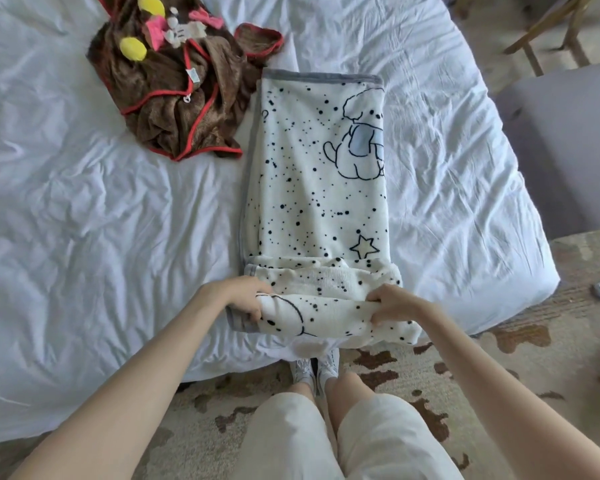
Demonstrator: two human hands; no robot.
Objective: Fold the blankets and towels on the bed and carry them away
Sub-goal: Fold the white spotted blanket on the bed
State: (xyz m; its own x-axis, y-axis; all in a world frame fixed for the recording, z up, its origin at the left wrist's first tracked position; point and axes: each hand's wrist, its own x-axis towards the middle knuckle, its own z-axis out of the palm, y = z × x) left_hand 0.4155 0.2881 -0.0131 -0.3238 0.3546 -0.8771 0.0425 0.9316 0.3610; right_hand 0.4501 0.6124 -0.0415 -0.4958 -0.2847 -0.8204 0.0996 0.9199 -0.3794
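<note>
A cream plush blanket (312,174) lies folded into a long strip on a white-sheeted bed (84,237), running from the near edge of the mattress toward the far side. Its near end is bunched into a thick fold at the very edge of the bed, and part of that fold hangs just past the edge. The left hand (243,299) holds the fold's left corner, its grip curled round the grey binding. The right hand (392,303) pinches the right corner, fingers tucked into the plush. The blanket's left long edge and far short edge are trimmed in grey, while the right long edge is a plain fold. Black dots, an outlined star and a line-drawn cartoon figure with a pale blue patch cover the top face.

Rumpled sheet lies bare on both sides of the strip, wider on the left. A brown towel (184,98) with red trim and yellow and pink plush pieces sits in a heap at the far left, close beside the blanket's far corner. The person stands in pale shoes (314,367) on a beige and brown patterned rug (447,375) at the foot of the bed. A grey chair (561,150) stands just off the mattress's right side.
</note>
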